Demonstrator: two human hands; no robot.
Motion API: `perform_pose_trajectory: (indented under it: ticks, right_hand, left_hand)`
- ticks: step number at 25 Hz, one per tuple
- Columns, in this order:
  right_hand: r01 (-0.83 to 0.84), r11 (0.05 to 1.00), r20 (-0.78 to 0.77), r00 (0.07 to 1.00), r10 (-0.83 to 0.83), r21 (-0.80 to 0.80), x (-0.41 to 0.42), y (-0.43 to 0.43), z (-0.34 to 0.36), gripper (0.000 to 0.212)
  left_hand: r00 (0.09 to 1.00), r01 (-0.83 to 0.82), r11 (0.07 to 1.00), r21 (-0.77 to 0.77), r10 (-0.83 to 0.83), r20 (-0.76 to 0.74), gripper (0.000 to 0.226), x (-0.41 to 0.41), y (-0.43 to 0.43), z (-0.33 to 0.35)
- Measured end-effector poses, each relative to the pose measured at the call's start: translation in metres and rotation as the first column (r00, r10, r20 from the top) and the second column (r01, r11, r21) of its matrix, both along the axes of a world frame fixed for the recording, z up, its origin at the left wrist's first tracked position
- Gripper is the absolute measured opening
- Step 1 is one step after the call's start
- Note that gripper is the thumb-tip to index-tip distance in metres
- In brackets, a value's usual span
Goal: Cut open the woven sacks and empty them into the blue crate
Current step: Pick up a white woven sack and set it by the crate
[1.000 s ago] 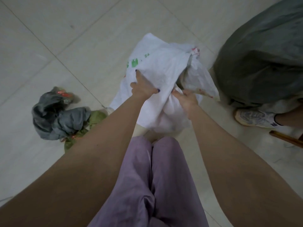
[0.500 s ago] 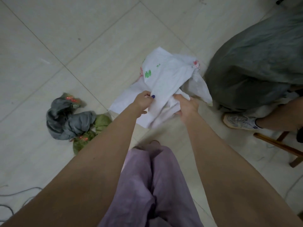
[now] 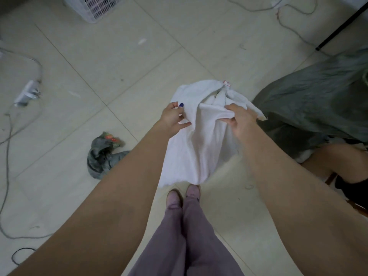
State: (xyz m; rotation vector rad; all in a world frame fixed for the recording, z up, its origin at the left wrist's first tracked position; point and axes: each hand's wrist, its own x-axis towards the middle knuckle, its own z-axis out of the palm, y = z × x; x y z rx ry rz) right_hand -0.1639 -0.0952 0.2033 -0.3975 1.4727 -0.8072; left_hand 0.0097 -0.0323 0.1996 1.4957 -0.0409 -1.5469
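Observation:
A limp white woven sack [image 3: 201, 144] hangs in front of me above the tiled floor, its bottom edge just over my feet. My left hand [image 3: 173, 118] pinches its left edge between thumb and fingers. My right hand [image 3: 240, 118] grips a bunched fold at its upper right. A small red tag shows at the sack's top. No blue crate is in view.
A crumpled grey and green cloth bundle [image 3: 103, 154] lies on the floor at left. A large grey-green sack [image 3: 314, 108] sits at right beside another person's leg [image 3: 336, 162]. Cables [image 3: 8, 136] trail at left. A white slatted basket [image 3: 93, 6] stands at top.
I have stood up and lifted the white sack off the floor; it now hangs from both hands. The view has widened, showing the cables and the white basket.

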Motion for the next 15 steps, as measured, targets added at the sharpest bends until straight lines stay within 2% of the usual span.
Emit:
perform_pose_trajectory:
  ticks: [2,3,4,5,7,8,11,15]
  right_hand:
    - [0.051,0.998,0.070,0.996,-0.053,0.030,0.004,-0.013,0.014,0.032]
    - [0.003,1.000,-0.016,1.000,-0.003,-0.003,0.006,-0.014,0.021,0.031]
    - [-0.010,0.999,-0.024,1.000,0.009,-0.047,0.011,-0.016,0.028,0.033]
    - [0.042,0.998,0.086,0.996,-0.038,-0.051,0.017,-0.019,0.036,0.037]
    - [0.061,0.983,0.077,0.996,-0.048,-0.173,0.024,-0.026,0.042,0.050]
    - [0.096,0.983,0.081,0.993,-0.085,-0.156,0.026,-0.030,0.046,0.048]
    - [0.024,0.992,0.006,1.000,-0.023,-0.127,0.038,-0.043,0.057,0.017]
    - [0.029,0.984,0.103,0.995,-0.011,-0.174,0.051,-0.096,0.062,0.022]
  left_hand:
    - [0.999,-0.033,0.999,-0.033,0.032,-0.034,0.019,0.010,-0.005,0.013]
    - [0.997,-0.047,0.998,-0.042,0.044,-0.062,0.022,0.014,-0.008,0.017]
    - [0.995,-0.060,0.997,-0.049,0.055,-0.088,0.025,0.017,-0.011,0.023]
    - [0.992,-0.076,0.995,-0.058,0.070,-0.102,0.027,0.021,-0.016,0.029]
    - [0.990,-0.113,0.991,-0.073,0.106,-0.098,0.027,0.027,-0.024,0.035]
    - [0.990,-0.119,0.990,-0.074,0.112,-0.085,0.027,0.028,-0.028,0.035]
    - [0.990,-0.125,0.990,-0.065,0.120,-0.078,0.023,0.037,-0.049,0.032]
    - [0.959,-0.226,0.967,-0.121,0.199,-0.200,0.020,0.053,-0.107,0.042]
